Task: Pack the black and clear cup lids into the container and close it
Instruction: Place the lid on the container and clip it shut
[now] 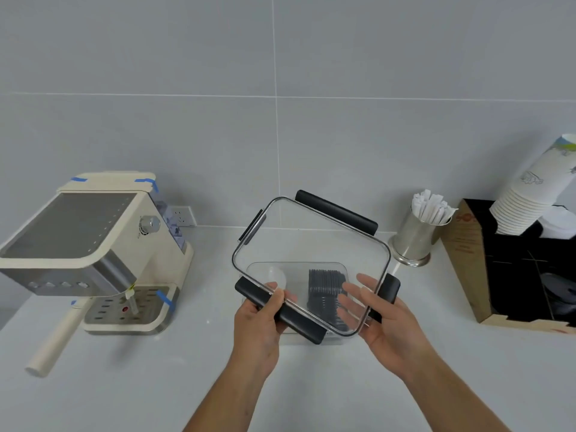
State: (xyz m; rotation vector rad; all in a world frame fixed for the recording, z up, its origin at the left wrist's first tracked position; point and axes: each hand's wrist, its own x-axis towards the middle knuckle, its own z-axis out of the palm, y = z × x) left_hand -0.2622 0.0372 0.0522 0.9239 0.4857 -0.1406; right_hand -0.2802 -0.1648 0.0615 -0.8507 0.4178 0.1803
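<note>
- Left hand (265, 310) curls round a black latch (299, 322) of the container lid (311, 241).
- Right hand (383, 319), fingers nearly straight, props it underneath.
- Black cup lids (325, 285) stacked in the container (341, 340) below.

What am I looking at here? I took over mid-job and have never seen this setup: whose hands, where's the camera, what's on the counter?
No machine here: a person works bare-handed, and the one picture comes from a camera worn on their head, looking forward and down. The left hand grips a black clip of the clear container lid; the right hand props its right side with straight fingers. The lid hangs tilted above the clear container on the white counter, with a stack of black cup lids inside. At left stands a coffee machine; at right, a metal cup of wrapped straws and a cardboard box holding paper cups.
</note>
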